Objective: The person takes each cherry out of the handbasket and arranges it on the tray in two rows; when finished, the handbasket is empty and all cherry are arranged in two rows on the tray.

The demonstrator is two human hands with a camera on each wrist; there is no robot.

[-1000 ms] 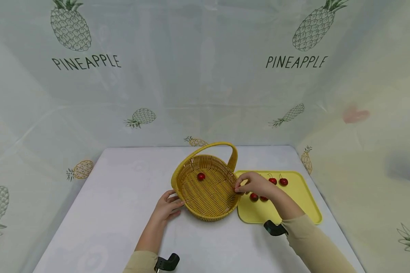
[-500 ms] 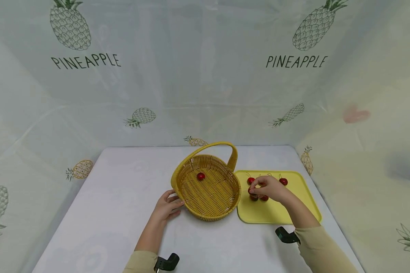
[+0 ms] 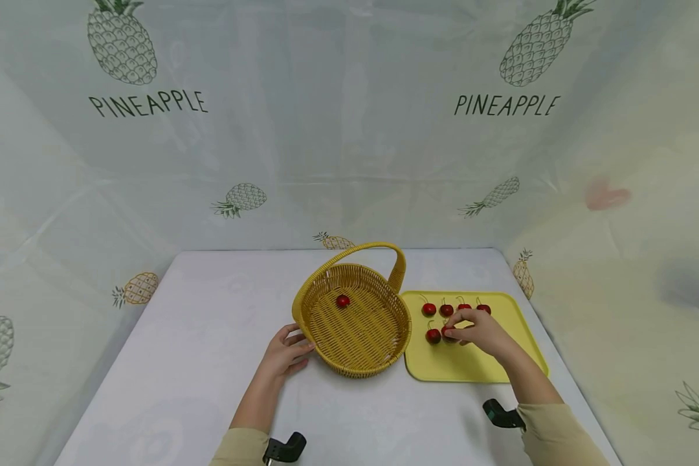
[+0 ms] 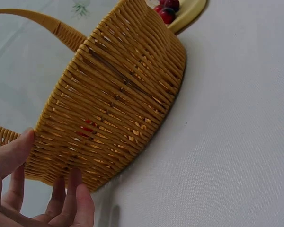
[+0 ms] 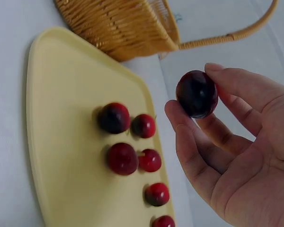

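In the head view my left hand (image 3: 285, 353) rests against the left side of a yellow-brown wicker basket (image 3: 355, 362). The left wrist view shows the thumb (image 4: 26, 142) near the basket's rim and the other fingers spread along its woven wall. One red cherry (image 3: 342, 301) lies inside the basket. Over a yellow tray (image 3: 477, 369), my right hand (image 3: 477, 331) pinches a dark red cherry (image 5: 197, 94) between thumb and fingertips. Several stemmed cherries sit on the tray in two rows, among them a back-row cherry (image 3: 428, 309) and a front-row cherry (image 3: 433, 336).
The basket's tall arched handle (image 3: 378, 244) rises above its far side. Basket and tray stand side by side on a white-covered table (image 3: 210, 310). A pineapple-printed sheet (image 3: 338, 149) hangs behind and at both sides.
My right hand has moved right, from the basket's right rim to above the tray's cherries, with the cherry still pinched. The left hand and basket have stayed in place.
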